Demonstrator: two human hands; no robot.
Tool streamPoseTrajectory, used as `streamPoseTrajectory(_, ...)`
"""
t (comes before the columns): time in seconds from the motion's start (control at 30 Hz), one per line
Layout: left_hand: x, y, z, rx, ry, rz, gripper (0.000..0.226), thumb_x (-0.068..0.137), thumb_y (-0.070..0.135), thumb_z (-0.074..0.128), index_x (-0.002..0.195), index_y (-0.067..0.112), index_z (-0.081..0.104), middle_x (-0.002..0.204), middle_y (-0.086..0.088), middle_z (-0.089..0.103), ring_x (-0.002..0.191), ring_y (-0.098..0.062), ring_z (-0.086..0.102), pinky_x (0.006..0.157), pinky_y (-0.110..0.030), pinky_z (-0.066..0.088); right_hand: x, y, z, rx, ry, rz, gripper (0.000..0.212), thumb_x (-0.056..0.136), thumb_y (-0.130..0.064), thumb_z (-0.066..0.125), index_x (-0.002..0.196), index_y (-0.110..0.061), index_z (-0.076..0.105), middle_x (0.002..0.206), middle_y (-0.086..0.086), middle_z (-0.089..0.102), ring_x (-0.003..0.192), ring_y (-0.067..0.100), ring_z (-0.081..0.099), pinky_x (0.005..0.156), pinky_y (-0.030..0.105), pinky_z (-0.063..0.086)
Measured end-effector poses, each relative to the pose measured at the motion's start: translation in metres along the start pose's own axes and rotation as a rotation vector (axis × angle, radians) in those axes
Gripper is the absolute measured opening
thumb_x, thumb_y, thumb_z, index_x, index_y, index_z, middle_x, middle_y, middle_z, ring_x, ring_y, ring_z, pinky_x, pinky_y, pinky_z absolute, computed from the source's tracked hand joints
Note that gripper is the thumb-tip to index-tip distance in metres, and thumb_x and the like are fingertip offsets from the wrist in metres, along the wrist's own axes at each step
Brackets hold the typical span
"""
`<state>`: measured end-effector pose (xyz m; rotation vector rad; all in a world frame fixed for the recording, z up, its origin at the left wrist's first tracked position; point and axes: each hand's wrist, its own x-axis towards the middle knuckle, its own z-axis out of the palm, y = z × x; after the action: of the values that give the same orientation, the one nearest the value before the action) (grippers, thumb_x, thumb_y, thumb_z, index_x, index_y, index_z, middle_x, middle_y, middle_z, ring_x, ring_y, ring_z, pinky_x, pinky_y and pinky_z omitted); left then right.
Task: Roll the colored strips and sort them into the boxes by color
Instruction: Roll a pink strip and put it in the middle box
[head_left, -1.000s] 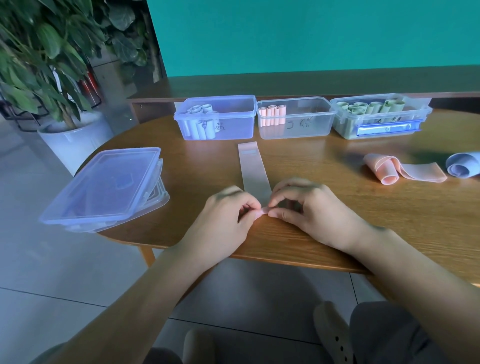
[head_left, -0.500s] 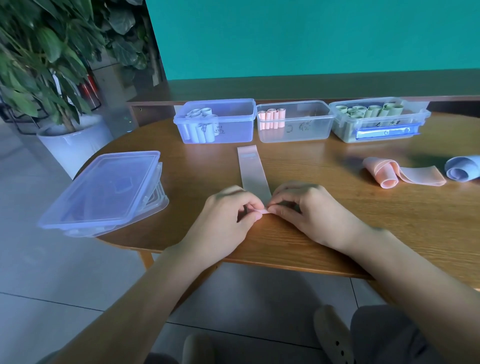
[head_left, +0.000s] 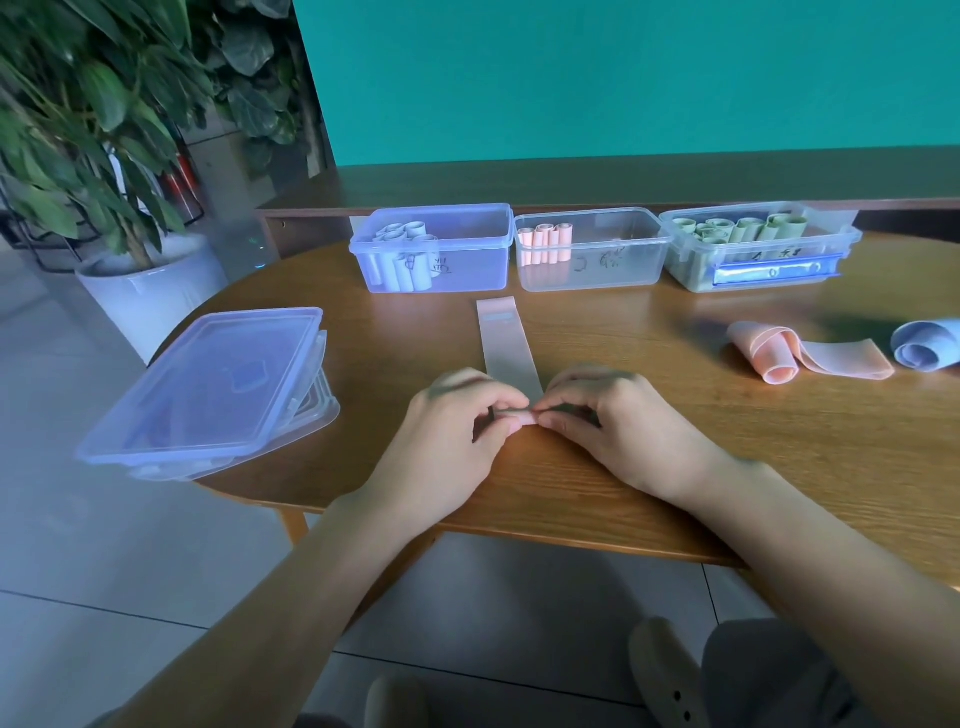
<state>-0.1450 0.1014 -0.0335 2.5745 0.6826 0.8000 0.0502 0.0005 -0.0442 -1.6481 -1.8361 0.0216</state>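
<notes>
Both hands, left hand (head_left: 457, 421) and right hand (head_left: 602, 415), pinch near end of pink strip (head_left: 506, 348), starting roll. Next: roll tight toward middle box (head_left: 592, 260).

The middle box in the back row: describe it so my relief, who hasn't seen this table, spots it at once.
On the round wooden table, three lidless plastic boxes line the far edge. The middle box is clear and holds a few pink rolls standing at its left end. The left neighbour holds pale blue rolls, the right one green.
</notes>
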Motion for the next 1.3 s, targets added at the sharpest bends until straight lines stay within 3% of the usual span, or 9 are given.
streamPoseTrajectory(0.3,0.009,-0.006,0.003,0.008,-0.037,-0.02,0.014,0.096,0.031,0.064,0.107,0.031,0.074,0.104,0.02,0.063,0.094,0.002,0.054,0.08,-0.008,0.04,0.0,0.003,0.003,0.04,0.043,0.033,0.015,0.095,-0.024,0.072,0.109,-0.024,0.077,0.105,-0.012,0.064,0.093,0.002,0.06,0.082,0.011,0.042)
streamPoseTrajectory(0.47,0.013,-0.01,0.007,0.026,-0.017,-0.009,0.017,0.097,0.04,0.06,0.106,0.034,0.074,0.103,0.019,0.063,0.097,-0.004,0.055,0.083,-0.021,0.047,0.003,0.006,0.006,0.063,0.036,0.08,0.013,0.096,-0.029,0.068,0.106,-0.033,0.076,0.104,-0.019,0.062,0.094,0.004,0.061,0.081,0.031,0.053)
streamPoseTrajectory(0.73,0.011,-0.008,0.006,0.085,-0.005,-0.012,0.013,0.095,0.031,0.065,0.108,0.032,0.069,0.105,0.022,0.056,0.099,0.0,0.048,0.086,-0.024,0.048,0.011,0.012,0.006,-0.005,0.012,0.058,0.017,0.102,-0.035,0.058,0.108,-0.038,0.073,0.108,-0.02,0.06,0.097,0.003,0.06,0.079,0.041,0.055)
streamPoseTrajectory(0.83,0.013,-0.008,0.006,0.109,-0.012,-0.026,0.015,0.097,0.031,0.062,0.111,0.031,0.067,0.106,0.023,0.054,0.099,0.0,0.046,0.086,-0.019,0.043,0.014,0.013,0.004,-0.024,-0.003,0.04,0.02,0.101,-0.037,0.055,0.109,-0.037,0.073,0.11,-0.019,0.056,0.095,0.002,0.058,0.076,0.039,0.056)
streamPoseTrajectory(1.07,0.016,-0.013,0.007,0.099,-0.032,-0.05,0.019,0.099,0.036,0.058,0.115,0.035,0.068,0.114,0.02,0.061,0.104,-0.001,0.049,0.086,-0.013,0.04,0.018,0.02,0.004,-0.002,-0.011,0.005,0.016,0.096,-0.03,0.069,0.11,-0.034,0.074,0.107,-0.021,0.06,0.096,0.001,0.06,0.077,0.018,0.046)
streamPoseTrajectory(1.3,0.018,-0.013,0.006,0.14,0.017,0.002,0.018,0.099,0.032,0.059,0.114,0.031,0.07,0.113,0.016,0.061,0.107,-0.001,0.047,0.087,-0.013,0.035,0.025,0.025,0.006,0.038,-0.002,0.014,0.019,0.099,-0.037,0.06,0.11,-0.034,0.075,0.106,-0.02,0.064,0.098,0.005,0.062,0.08,0.037,0.056)
